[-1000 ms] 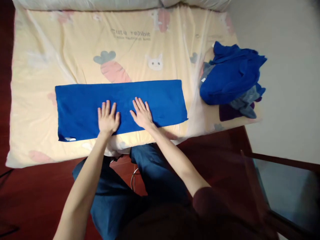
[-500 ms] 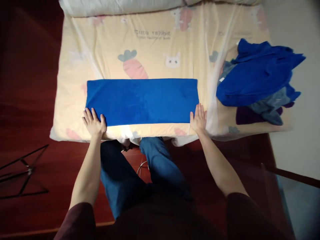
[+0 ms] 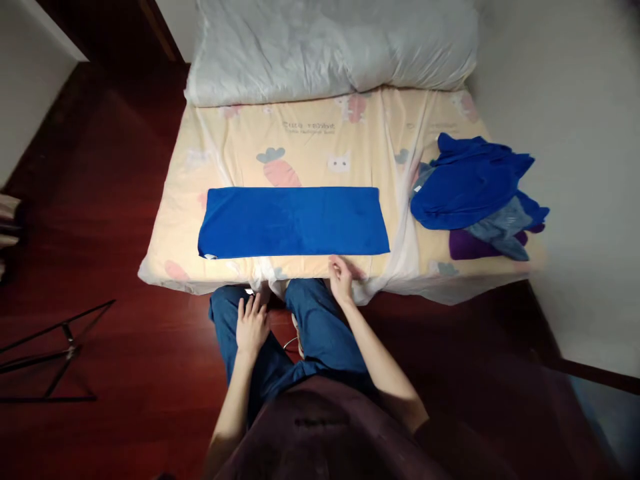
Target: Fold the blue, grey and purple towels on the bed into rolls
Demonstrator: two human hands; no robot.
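Observation:
A blue cloth point(image 3: 295, 221), folded into a long flat rectangle, lies across the front of the bed, with a small white tag at its near left corner. My left hand point(image 3: 253, 325) is over my left thigh, holding nothing, its fingers spread. Just in front of the cloth's near edge is my right hand point(image 3: 341, 279), its fingers loosely bent and nothing visible in them. Both hands are off the cloth.
Heaped blue, grey and purple cloths point(image 3: 475, 187) lie at the bed's right. Behind is a rolled white covering point(image 3: 330, 50). The bed has a carrot-patterned yellow sheet point(image 3: 175, 193) under clear film. A black metal stand point(image 3: 70, 347) is on the floor at left.
Both hands have left the cloth's near corners and drawn inward, the left back to my thigh, the right to the bed's front edge. The view has tilted up; the cloth stays flat.

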